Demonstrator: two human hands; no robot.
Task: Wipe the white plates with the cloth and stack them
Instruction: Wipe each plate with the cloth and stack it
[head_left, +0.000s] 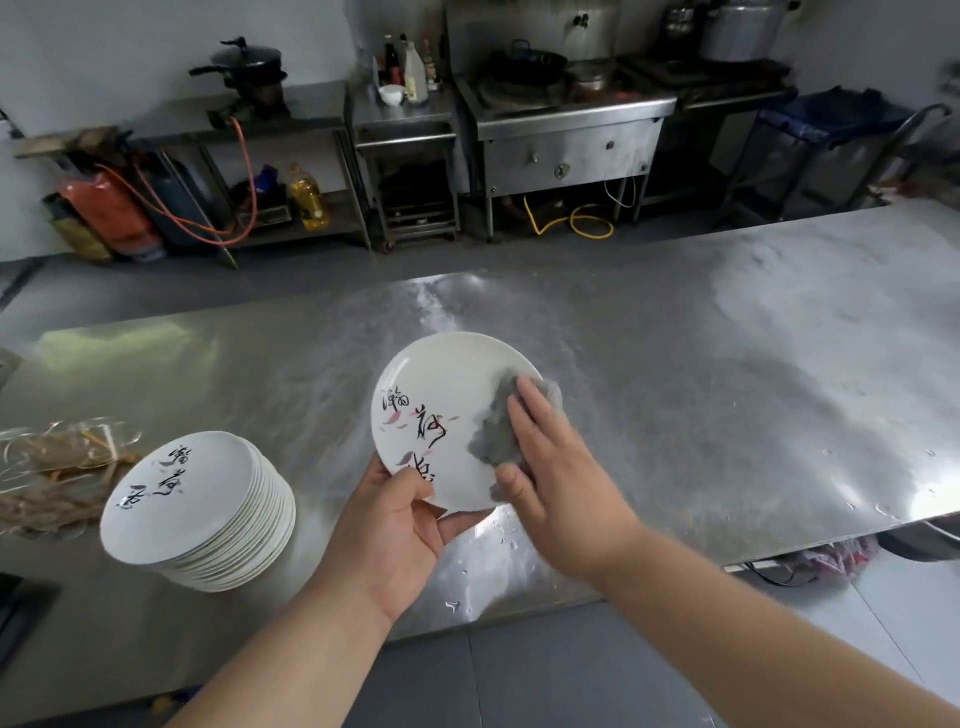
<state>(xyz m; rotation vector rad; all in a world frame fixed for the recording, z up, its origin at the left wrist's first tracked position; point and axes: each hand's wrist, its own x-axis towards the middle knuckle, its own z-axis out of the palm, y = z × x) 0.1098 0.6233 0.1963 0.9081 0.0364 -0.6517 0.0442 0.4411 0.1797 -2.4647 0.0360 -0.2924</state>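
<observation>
I log one white plate (441, 395), tilted, held over the steel table (727, 374) near centre. Left hand (400, 530) grips its near rim, thumb on the face. Right hand (558, 467), fingers straight, presses one grey cloth (493, 436) against the plate's right side. One stack (208, 514) stands on the table, near left; the rims blur, so perhaps a dozen plates.

Grey floor (156, 280), pale wall (104, 41), steel table (727, 364), steel stove counter (566, 135) behind.
</observation>
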